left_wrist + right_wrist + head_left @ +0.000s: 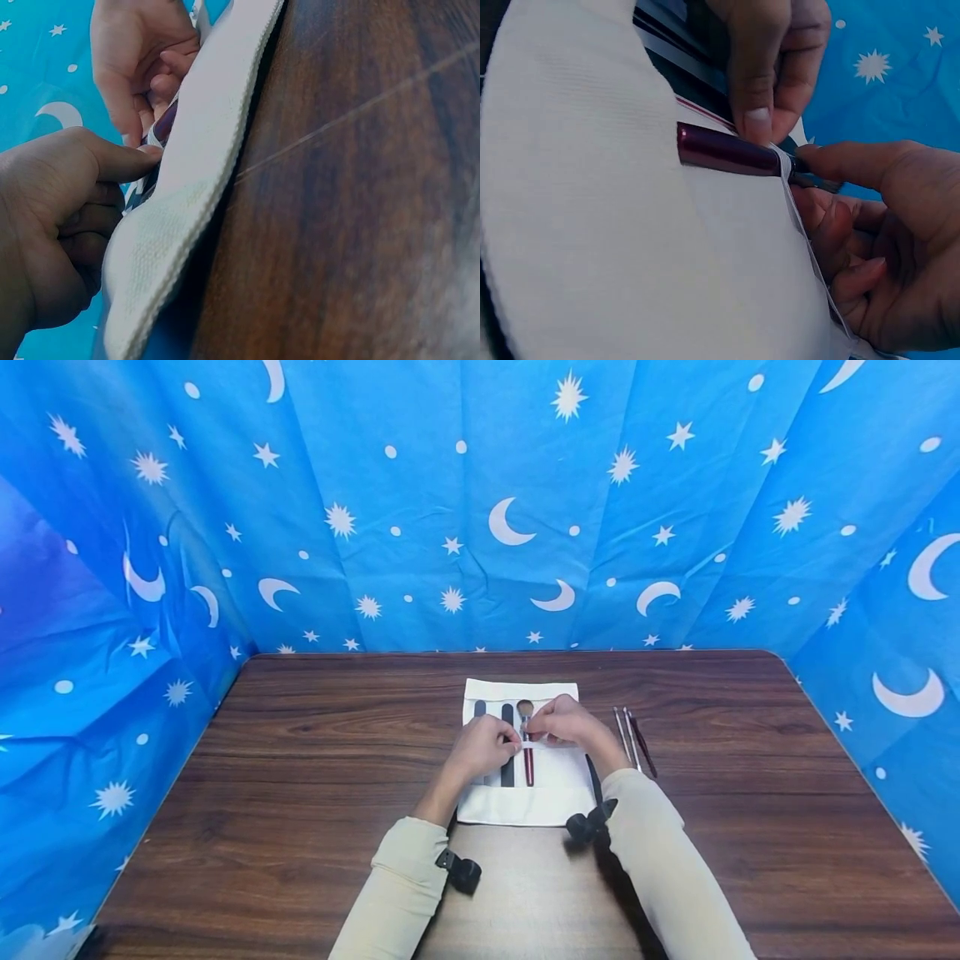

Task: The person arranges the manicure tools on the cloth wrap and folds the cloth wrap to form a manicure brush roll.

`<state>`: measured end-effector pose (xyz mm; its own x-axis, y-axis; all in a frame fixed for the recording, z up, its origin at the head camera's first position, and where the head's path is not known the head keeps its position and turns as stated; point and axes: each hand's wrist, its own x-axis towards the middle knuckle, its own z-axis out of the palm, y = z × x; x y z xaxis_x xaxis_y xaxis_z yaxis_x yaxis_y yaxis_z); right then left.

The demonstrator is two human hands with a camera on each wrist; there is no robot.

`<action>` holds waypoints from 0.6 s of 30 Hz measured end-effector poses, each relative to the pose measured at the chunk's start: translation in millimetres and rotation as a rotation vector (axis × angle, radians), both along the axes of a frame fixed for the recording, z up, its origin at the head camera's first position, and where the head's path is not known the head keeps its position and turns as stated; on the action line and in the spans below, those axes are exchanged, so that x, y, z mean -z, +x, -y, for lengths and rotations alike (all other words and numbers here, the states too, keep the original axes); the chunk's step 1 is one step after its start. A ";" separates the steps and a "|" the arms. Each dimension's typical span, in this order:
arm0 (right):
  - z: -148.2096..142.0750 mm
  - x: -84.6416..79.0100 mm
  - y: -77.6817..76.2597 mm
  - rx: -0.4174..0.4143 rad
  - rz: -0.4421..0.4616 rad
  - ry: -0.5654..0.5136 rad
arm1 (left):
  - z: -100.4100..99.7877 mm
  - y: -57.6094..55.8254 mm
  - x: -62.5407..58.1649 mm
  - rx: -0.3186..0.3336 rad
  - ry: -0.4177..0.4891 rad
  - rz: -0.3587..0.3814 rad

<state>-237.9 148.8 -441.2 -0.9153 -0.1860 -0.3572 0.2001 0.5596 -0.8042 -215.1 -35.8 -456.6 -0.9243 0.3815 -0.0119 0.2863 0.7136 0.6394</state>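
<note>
A white cloth tool roll (525, 808) lies unfolded on the table, with a pocket along its near edge and a thin white elastic band (807, 244) across it. A makeup brush (530, 768) with a dark red handle stands in the pocket and passes under the band. My left hand (483, 748) pinches the band between thumb and finger, just left of the brush. With thumb and fingers, my right hand (566, 723) holds the brush near its bristles. Two dark flat strips (507, 771), like nail files, sit left of the brush, partly covered by the left hand.
Right of the roll lie two slim silver tools (628, 735) and a dark brown one (643, 747), side by side. The brown wood-grain table (315, 760) reaches a blue curtain (420, 485) with moons and stars. Each wrist wears a small black camera.
</note>
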 end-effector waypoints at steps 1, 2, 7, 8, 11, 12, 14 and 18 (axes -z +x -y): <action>0.8 -0.4 1.1 -0.008 -0.007 0.008 | 0.0 0.2 0.0 0.000 0.003 0.003; 1.3 -0.8 2.3 -0.019 -0.016 0.018 | 0.0 0.2 0.0 -0.001 0.005 0.005; 2.3 -0.7 6.5 -0.008 -0.030 0.075 | -1.4 0.9 -1.6 -0.003 0.001 0.003; 2.2 -0.7 7.1 -0.009 -0.034 0.081 | -1.8 0.8 -1.9 -0.003 -0.003 -0.003; 0.7 0.1 7.8 -0.019 -0.050 0.081 | -2.8 0.7 -2.8 -0.005 -0.013 -0.014; -0.3 0.5 7.9 -0.022 -0.055 0.074 | -3.1 0.6 -2.8 -0.006 -0.020 -0.014; -2.9 2.1 7.9 -0.034 -0.068 0.041 | -3.5 0.3 -2.7 -0.011 -0.029 -0.012; -8.4 7.8 6.9 -0.023 -0.080 -0.037 | -5.0 -0.8 -4.5 0.000 -0.041 -0.007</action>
<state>-231.0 157.2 -449.0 -0.9360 -0.2195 -0.2754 0.1214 0.5329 -0.8374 -216.0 -30.8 -452.1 -0.9243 0.3812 -0.0208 0.2912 0.7393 0.6071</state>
